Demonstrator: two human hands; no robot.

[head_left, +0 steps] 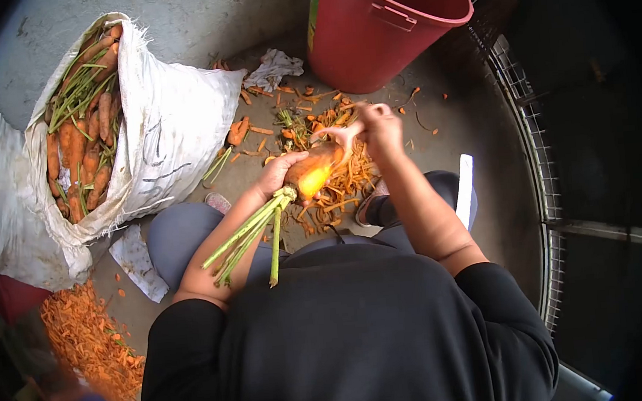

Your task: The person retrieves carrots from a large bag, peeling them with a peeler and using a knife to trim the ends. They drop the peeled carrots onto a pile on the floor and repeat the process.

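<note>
My left hand (277,175) is wrapped round a thick carrot (313,172), whose long green stalks (252,236) trail back over my left forearm. Part of the carrot is bright orange, the rest darker. My right hand (382,131) grips a pale, Y-shaped peeler (340,133), its head close to the carrot's far end; whether the blade touches is blurred. Beneath both hands, orange peelings (349,179) and green trimmings (293,131) litter the floor between my feet.
To the left stands an open white sack (168,129) full of unpeeled carrots (75,148). A red bucket (369,50) is ahead. More orange peelings (95,343) are heaped at lower left, near a blurred shape. Metal grating (523,132) runs along the right.
</note>
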